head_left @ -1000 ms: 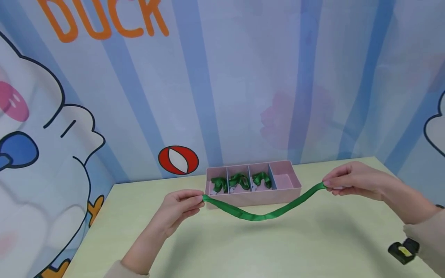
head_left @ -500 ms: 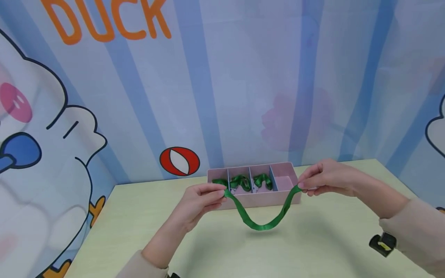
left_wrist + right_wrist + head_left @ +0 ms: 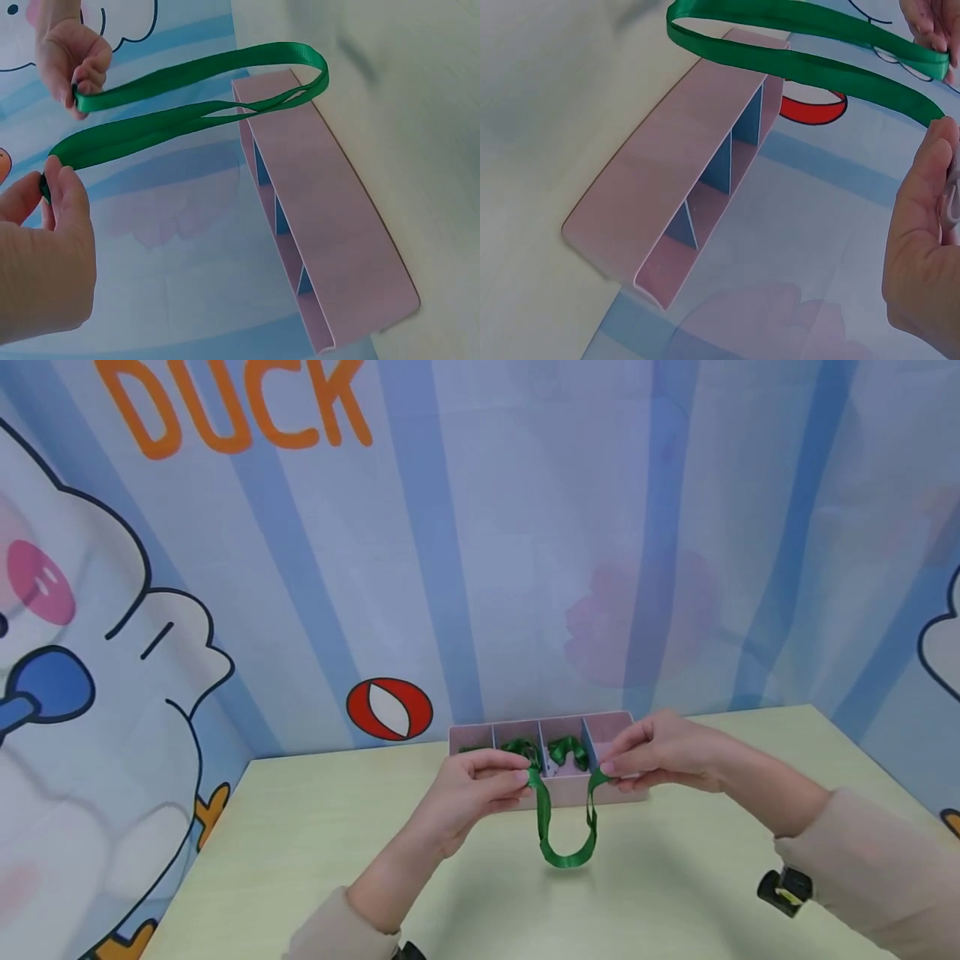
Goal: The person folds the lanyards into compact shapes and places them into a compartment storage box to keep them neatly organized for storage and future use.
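A green lanyard (image 3: 567, 860) hangs in a narrow U between my two hands, above the table in front of a pink box. My left hand (image 3: 480, 789) pinches one end between thumb and fingers. The other end is pinched by my right hand (image 3: 667, 752), where a pale plastic clip (image 3: 952, 195) shows in the right wrist view. Behind the hands stands the pink divided box (image 3: 573, 792). Green lanyards lie folded in its compartments: one (image 3: 567, 752) in the third from the left, another (image 3: 520, 747) in the second. My left hand mostly hides the leftmost compartment.
The box stands near the back of the pale yellow table (image 3: 337, 810), close to a blue striped backdrop (image 3: 525, 568) with cartoon prints. Its rightmost compartment is partly covered by my right hand. A small black device (image 3: 785, 892) sits at my right sleeve.
Both hands have come inward toward each other, so the lanyard has gone from a wide shallow sag to a narrow, deeper U. Both hands keep hold of its ends.
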`<state>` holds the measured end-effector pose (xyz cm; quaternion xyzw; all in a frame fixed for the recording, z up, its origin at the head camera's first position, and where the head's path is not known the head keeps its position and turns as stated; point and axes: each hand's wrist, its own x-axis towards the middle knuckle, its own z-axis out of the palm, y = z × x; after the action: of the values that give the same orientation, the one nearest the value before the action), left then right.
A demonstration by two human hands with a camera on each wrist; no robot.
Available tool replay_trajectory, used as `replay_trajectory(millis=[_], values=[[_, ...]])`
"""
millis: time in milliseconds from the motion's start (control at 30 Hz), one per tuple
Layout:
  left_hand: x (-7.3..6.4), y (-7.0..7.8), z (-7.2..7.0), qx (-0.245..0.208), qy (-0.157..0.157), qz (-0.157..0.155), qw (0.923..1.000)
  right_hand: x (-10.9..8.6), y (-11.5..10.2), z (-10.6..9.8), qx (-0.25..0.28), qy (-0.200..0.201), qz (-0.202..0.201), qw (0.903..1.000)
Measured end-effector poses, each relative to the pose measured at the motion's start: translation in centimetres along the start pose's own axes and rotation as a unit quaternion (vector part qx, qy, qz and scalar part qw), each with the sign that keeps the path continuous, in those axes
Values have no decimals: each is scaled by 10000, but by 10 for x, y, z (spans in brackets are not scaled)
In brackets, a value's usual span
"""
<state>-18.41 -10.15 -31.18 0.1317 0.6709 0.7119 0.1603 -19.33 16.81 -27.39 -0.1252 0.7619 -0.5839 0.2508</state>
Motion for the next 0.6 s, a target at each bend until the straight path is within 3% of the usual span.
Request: replay_trajectory(millis=[300,600], values=[[4,-4,23,43,-224,-15,9997,9,1,16,28,-167,-76,9998],[5,-7,34,30,-154,-111,9998,11,1,25,331,-216,14,9992]])
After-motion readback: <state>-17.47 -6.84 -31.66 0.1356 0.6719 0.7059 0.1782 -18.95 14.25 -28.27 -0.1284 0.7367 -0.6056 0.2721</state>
